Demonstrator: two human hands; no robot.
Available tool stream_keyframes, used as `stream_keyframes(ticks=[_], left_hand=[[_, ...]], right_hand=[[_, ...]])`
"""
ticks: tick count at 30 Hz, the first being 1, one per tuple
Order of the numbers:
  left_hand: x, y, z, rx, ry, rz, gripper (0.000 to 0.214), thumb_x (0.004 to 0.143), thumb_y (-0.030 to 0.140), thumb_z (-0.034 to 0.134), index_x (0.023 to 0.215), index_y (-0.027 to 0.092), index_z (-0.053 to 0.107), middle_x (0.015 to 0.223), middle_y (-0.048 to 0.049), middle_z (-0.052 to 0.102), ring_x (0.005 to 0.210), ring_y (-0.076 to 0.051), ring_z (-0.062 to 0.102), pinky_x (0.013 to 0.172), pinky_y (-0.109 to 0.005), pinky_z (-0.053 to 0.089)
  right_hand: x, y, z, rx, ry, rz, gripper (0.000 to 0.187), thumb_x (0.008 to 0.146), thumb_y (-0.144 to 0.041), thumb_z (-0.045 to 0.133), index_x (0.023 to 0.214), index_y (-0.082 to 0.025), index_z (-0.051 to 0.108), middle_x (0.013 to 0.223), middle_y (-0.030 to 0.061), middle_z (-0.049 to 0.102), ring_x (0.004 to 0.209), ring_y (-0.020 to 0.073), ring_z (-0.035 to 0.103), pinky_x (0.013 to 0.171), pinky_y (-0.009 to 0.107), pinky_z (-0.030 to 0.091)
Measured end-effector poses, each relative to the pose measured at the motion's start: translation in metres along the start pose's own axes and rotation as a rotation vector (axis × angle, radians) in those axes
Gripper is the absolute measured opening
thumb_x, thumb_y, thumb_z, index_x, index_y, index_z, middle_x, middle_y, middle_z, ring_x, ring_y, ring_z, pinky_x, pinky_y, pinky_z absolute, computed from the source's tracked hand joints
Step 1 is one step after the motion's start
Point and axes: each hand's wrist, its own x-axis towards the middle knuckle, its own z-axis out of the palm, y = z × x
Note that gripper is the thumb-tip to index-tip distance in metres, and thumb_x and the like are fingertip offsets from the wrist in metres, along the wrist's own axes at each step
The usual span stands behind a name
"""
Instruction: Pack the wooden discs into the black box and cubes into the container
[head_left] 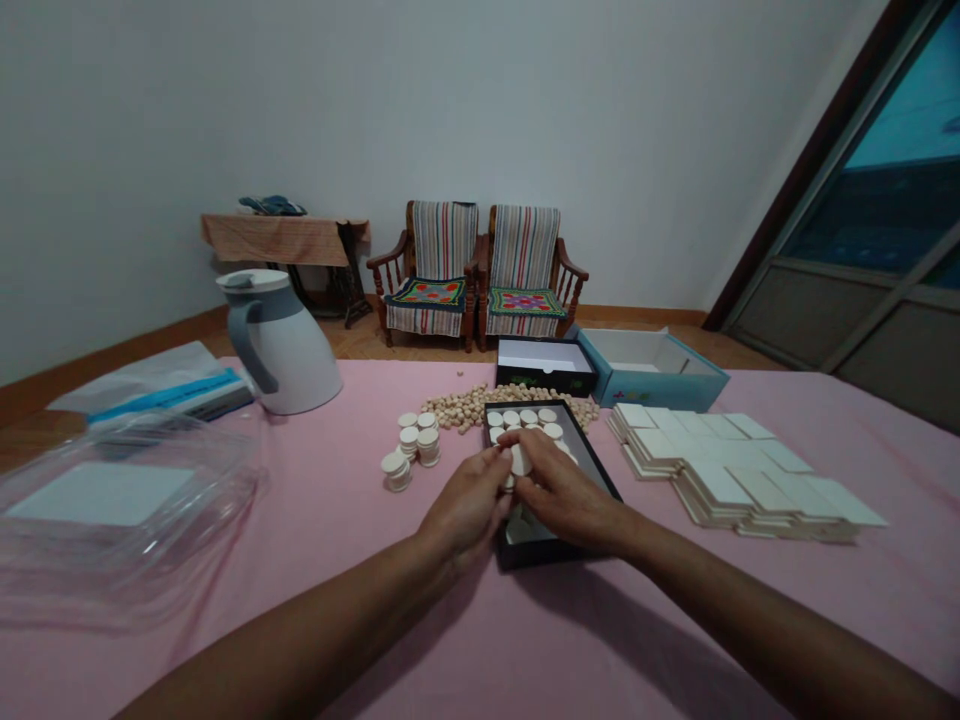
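Note:
Both hands meet over a shallow black box lid (592,465) with a pale inside. Between them is a short stack of round white discs (520,460). My left hand (469,500) is closed around the stack from the left. From the right, my right hand (559,490) has its fingers closed on the same discs. Rows of similar white discs (528,416) fill the far part of the lid; the hands hide some of them. Left of the lid, several small stacks of discs (409,441) stand on the pink cloth.
Small round wooden beads (465,405) lie heaped behind the lid. White square tiles (720,450) are stacked at right. A black box (544,378) and a blue box (652,385) stand behind. At left are a white jug (296,350), a bag box (180,395) and a clear plastic container (217,490).

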Motion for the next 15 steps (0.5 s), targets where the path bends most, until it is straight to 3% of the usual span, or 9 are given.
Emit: stream_keyframes(ticks=[5,10,15], left_hand=[[0.001,-0.008,0.01,-0.165,0.13,0.07,0.014,0.087,0.018,0.054,0.091,0.011,0.066,0.088,-0.0082,0.069,0.09,-0.017,0.065,0.087,-0.027,0.05],[0.004,-0.011,0.016,-0.275,0.259,-0.014,0.023,0.092,0.03,0.048,0.09,0.013,0.063,0.08,-0.007,0.068,0.083,-0.018,0.067,0.081,-0.028,0.053],[0.007,-0.012,0.012,-0.372,0.225,0.015,0.028,0.093,0.036,0.044,0.092,0.014,0.062,0.081,-0.0061,0.067,0.08,-0.018,0.067,0.076,-0.028,0.055]], right_hand=[[-0.002,-0.007,0.014,0.037,0.113,0.003,0.04,0.071,-0.008,0.042,0.109,-0.017,0.048,0.107,0.0093,0.052,0.104,0.0216,0.047,0.094,0.042,0.039],[-0.002,-0.015,0.022,0.07,0.168,-0.035,0.055,0.065,-0.007,0.043,0.119,-0.018,0.045,0.115,0.01,0.052,0.112,0.0221,0.046,0.099,0.044,0.038],[0.001,-0.027,0.02,0.1,0.159,-0.161,0.064,0.063,-0.005,0.043,0.126,-0.017,0.044,0.13,0.0121,0.049,0.123,0.0213,0.043,0.107,0.044,0.033]])
